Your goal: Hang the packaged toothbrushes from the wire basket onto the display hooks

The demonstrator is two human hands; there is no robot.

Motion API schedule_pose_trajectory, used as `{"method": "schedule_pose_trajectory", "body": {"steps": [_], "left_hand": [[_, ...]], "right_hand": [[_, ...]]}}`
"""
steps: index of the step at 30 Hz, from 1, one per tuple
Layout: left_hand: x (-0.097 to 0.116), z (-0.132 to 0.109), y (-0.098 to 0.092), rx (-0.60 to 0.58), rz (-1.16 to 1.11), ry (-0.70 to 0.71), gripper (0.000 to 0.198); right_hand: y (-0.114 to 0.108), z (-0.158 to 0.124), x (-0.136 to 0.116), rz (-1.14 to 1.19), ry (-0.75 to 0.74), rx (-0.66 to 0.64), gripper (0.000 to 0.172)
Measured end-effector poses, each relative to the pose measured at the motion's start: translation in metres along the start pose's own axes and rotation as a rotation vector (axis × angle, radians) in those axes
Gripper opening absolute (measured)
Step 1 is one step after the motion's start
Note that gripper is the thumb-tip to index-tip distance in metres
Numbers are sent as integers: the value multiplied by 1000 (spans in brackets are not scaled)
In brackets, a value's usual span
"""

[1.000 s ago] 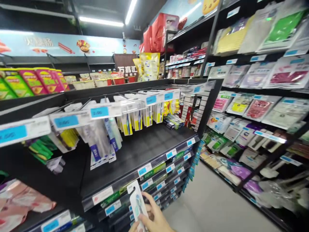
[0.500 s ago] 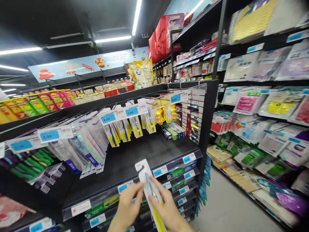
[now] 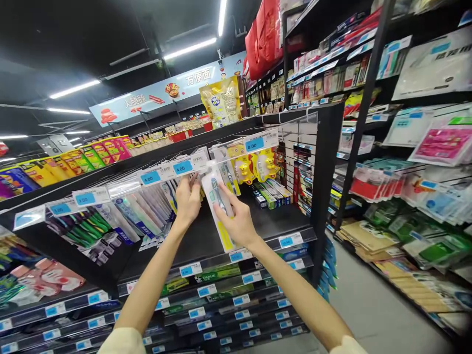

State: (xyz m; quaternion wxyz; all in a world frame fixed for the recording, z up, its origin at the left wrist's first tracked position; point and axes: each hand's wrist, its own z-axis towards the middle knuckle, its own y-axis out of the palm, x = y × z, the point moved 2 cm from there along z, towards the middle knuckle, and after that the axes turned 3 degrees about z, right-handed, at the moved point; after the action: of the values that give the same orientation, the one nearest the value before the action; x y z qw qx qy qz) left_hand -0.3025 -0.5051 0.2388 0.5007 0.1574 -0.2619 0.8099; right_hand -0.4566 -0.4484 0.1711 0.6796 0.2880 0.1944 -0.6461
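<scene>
My right hand [image 3: 238, 219] pinches a packaged toothbrush [image 3: 218, 196], a white card with a clear front and yellow lower end. The pack is tilted, its top touching or just before the price strip. Beside it, my left hand [image 3: 189, 199] reaches up under the 4.00 price tag [image 3: 183, 168] among the hanging toothbrush packs. Its fingers are curled, and their tips are partly hidden by the tag and the packs, so what they hold is unclear. Another hanging toothbrush pack [image 3: 230, 172] shows just right of the held one.
Yellow bear-shaped packs [image 3: 254, 167] hang to the right, above toothpaste boxes [image 3: 273, 192]. Pale toothbrush packs [image 3: 138, 211] and green ones [image 3: 86, 228] hang on the left. A black upright [image 3: 328, 172] ends the shelf, with an aisle floor [image 3: 363, 295] beyond.
Both hands have risen from the shelf's front edge to the hanging row. The right carries the toothbrush pack up; the left has let go of it and moved under the price tags.
</scene>
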Motion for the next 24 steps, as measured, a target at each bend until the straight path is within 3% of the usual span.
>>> {"method": "schedule_pose_trajectory", "body": {"steps": [7,13,19,22,24], "left_hand": [[-9,9,-7,18,-349,-9,50],[-30,13,-16,-73,27,-16,42],[-45,7,-7,-87,26,-54,57],[-37,-12,-3,-29,115,-47,65],[-18,-40,-4,0,238,4,67]], "right_hand": [[26,22,4,-13,-131,-95,58],[44,28,13,-125,-76,-118,61],[51,32,41,-251,-33,-122,59],[54,48,63,-353,-3,-141,59],[55,59,77,-401,21,-142,60]]}}
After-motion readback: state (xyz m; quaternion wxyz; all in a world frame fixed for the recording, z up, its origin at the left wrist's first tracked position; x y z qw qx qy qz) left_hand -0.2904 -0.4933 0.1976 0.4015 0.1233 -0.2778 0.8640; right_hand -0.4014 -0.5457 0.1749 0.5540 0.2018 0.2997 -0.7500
